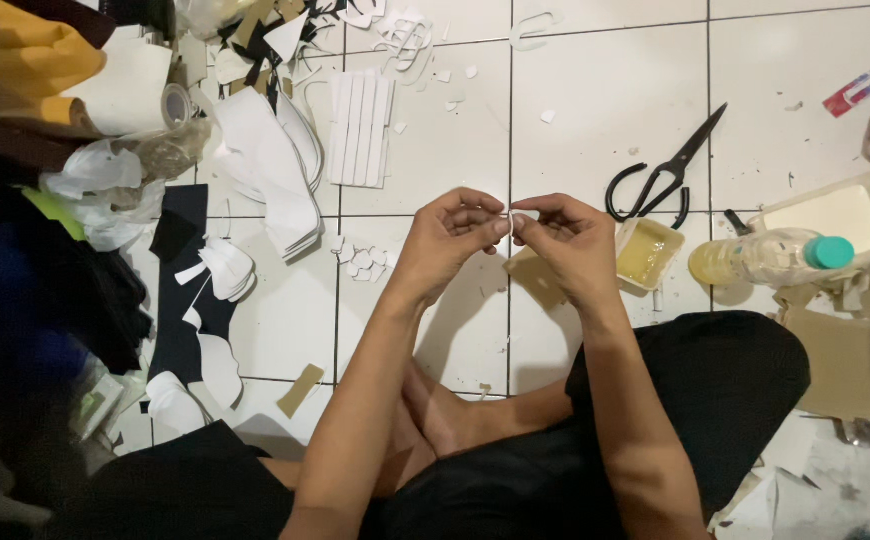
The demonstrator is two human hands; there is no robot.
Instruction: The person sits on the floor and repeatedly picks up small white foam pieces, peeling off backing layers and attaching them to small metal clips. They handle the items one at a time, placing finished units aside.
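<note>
Left hand: the left hand (450, 238) is raised above the white tiled floor (595, 90), fingers curled, thumb and forefinger pinched on a tiny white scrap piece (508, 214).
Right hand: the right hand (565, 243) meets the left at the fingertips, pinching the same scrap from the other side.
Held piece: very small, white, mostly hidden between the fingertips; its shape cannot be told.
Cutting tool: black-handled metal scissors (665, 172) lie on the floor beyond the right hand, blades shut.
Glue dish: a small square tray of yellowish liquid (647, 252) sits just beside the right hand.
Bottle: a clear plastic bottle with a teal cap (775, 258) lies on its side, right of the tray.
Stock: stacked white rectangular strips (360, 128) and white curved cut-outs (265, 170) lie to the left, well apart from the hands.
Small offcuts: white bits (360, 262) near the left wrist.
</note>
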